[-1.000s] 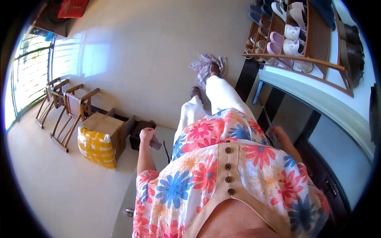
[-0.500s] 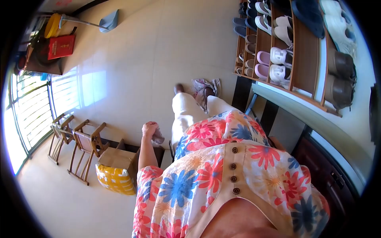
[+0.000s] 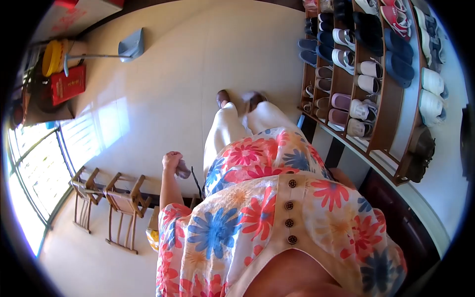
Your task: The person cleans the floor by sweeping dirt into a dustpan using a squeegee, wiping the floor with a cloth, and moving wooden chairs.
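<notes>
My left hand (image 3: 172,159) hangs beside my body over the floor, its fingers closed on a crumpled greyish-pink cloth (image 3: 183,170). My right hand is out of sight; only a bit of skin shows at the right side of my floral shirt (image 3: 267,198). Below me are my legs in white trousers (image 3: 225,126) and my brown shoes (image 3: 223,97). The other foot is smeared by motion, and a cloth there is hard to make out.
A wooden shoe rack (image 3: 391,101) with several pairs of shoes stands on the right. At left are two wooden chairs (image 3: 123,198) and a yellow-wrapped box (image 3: 152,239). Farther off lie a grey-blue long-handled dustpan (image 3: 131,45), a yellow bucket (image 3: 52,58) and a red box (image 3: 69,85).
I have moved forward across the floor; the chairs and shoe rack sit lower in view. My left hand has shifted slightly left, still with the cloth. The cloth by my foot shows less clearly.
</notes>
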`<state>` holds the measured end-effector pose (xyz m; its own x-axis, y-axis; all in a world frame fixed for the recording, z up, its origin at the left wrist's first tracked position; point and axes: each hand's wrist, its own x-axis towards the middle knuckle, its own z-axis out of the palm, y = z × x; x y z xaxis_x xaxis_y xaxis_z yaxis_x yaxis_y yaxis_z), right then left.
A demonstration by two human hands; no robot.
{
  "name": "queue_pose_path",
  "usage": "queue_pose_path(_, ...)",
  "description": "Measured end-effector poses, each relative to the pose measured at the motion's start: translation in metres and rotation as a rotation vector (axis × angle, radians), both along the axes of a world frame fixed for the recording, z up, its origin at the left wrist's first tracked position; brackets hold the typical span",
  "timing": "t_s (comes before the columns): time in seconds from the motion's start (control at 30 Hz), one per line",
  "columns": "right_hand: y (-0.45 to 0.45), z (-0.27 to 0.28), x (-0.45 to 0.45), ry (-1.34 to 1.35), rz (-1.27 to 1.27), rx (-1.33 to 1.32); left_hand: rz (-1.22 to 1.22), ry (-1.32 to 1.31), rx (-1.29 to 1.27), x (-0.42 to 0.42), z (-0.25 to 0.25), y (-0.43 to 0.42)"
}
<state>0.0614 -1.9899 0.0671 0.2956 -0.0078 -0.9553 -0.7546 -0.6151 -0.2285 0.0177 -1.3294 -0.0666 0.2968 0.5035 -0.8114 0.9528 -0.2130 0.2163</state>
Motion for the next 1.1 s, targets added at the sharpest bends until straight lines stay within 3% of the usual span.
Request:
queue_pose_path(0.23,0.058,0.002,0.049,0.201,-0.364,-0.235,0.021,-0.063,-0.104,0.093,-0.011,0.055)
queue_pose_path(0.4,0.095,0.041,0.106,0.323,-0.495,-0.136,-0.065,-0.090,-0.097,0.124,-0.033,0.070)
queue_pose_path(0.57,0.099,0.038,0.132,0.375,-0.375,-0.097,0.116,-0.091,-0.154,0.123,-0.030,0.088)
queue_pose_path(0.7,0.125,0.064,0.177,0.403,-0.518,-0.173,-0.072,0.033,-0.071,0.118,-0.028,0.085)
queue_pose_path(0.8,0.107,0.048,0.185,0.472,-0.477,-0.157,-0.148,0.085,-0.039,0.158,-0.006,0.068)
queue_pose_path(0.87,0.114,0.052,0.196,0.474,-0.373,-0.149,-0.138,0.009,-0.090,0.164,-0.029,0.083)
queue_pose_path(0.93,0.104,0.052,0.211,0.453,-0.320,-0.130,-0.121,-0.076,-0.155,0.213,-0.043,0.085)
queue_pose_path(1.1,0.093,0.079,0.285,0.391,-0.322,-0.084,-0.359,-0.148,-0.163,0.428,-0.055,0.044)
